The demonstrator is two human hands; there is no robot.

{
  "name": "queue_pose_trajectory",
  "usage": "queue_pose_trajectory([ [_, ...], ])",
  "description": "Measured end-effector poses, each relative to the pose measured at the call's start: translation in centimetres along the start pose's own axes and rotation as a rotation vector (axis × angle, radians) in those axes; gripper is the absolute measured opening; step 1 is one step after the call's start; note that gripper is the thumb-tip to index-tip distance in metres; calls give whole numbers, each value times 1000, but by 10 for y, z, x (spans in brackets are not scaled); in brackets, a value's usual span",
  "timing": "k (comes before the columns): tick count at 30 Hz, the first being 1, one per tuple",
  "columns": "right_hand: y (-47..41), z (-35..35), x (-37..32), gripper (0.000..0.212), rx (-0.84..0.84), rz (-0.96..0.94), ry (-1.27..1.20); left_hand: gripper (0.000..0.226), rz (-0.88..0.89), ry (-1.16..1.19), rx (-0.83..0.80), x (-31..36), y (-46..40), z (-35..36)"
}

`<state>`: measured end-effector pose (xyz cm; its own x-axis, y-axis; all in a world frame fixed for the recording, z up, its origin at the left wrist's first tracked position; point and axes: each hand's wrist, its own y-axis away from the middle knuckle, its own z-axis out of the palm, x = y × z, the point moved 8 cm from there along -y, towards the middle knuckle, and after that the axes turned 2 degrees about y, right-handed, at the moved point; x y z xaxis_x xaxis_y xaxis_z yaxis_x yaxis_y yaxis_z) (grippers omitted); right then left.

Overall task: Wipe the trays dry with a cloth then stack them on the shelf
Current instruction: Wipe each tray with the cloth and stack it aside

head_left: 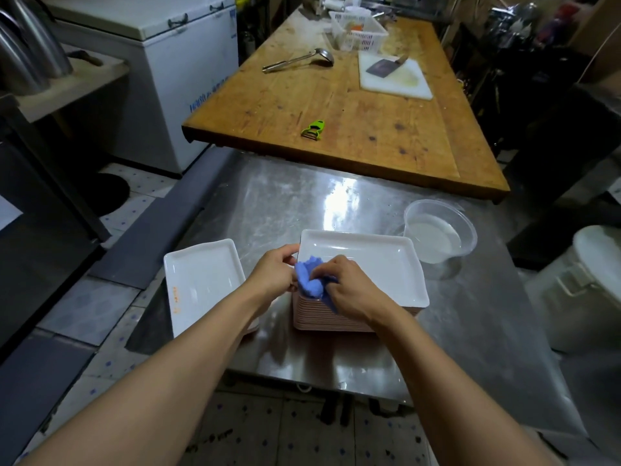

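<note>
On the scuffed stainless-steel table point(275, 196), a tall stack of white rectangular trays point(336, 314) is sitting right in front of the person, and the top white rectangular tray point(376, 264) is getting the wiping. The right hand point(349, 290) is bunching the crumpled blue cloth point(312, 280) in curled fingers and pressing it onto the tray's near left corner, while the left hand point(272, 270) is curling over that same corner's rim and steadying it. Just beside the stack, to the left, a single white rectangular tray point(201, 284) is lying partly over the table edge; whether it is already dry I cannot tell. The trays are looking stiff, glossy and probably slick when wet, light singly but heavy as a stack, so lifting one by its raised rim at two opposite sides is seeming safest. The cloth is soft and is folding wherever the fingers are squeezing it. To the right, apart from the stack, a clear round plastic tub point(440, 230) is holding a shallow pool of cloudy liquid. On the wooden table point(302, 105) beyond, a white slotted plastic basket point(359, 31) is holding something orange that I cannot make out. No shelf for the stacking is clearly showing.
</note>
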<state>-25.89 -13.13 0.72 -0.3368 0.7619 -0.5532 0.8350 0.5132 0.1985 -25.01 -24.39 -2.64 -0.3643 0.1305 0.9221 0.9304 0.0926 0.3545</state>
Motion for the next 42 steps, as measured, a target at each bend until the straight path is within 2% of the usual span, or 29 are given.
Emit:
queue_pose_trajectory([
  [5,17,7,3,32,29,-15,161,45,0,-37,49,3,-1,3],
  [10,31,-1,18,32,120,46,281,45,-1,-334,274,2,-6,-2],
  [13,46,-17,44,32,159,152,356,48,2,-423,290,-1,-5,0],
  [17,63,-47,79,28,219,299,443,46,-3,-417,282,-3,-8,1],
  [21,50,-60,94,31,237,341,383,44,8,-434,288,1,-8,1],
  [25,23,-66,96,30,329,356,299,39,9,-398,284,3,-4,1],
  [27,12,-61,94,38,331,338,285,38,17,-383,284,4,-2,2],
  [31,-5,-31,68,53,232,206,225,42,8,-345,267,4,-2,3],
  [39,-27,-7,35,54,106,139,170,29,-117,58,107,0,10,5],
  [42,-23,2,17,52,41,79,84,28,-135,143,113,0,14,1],
])
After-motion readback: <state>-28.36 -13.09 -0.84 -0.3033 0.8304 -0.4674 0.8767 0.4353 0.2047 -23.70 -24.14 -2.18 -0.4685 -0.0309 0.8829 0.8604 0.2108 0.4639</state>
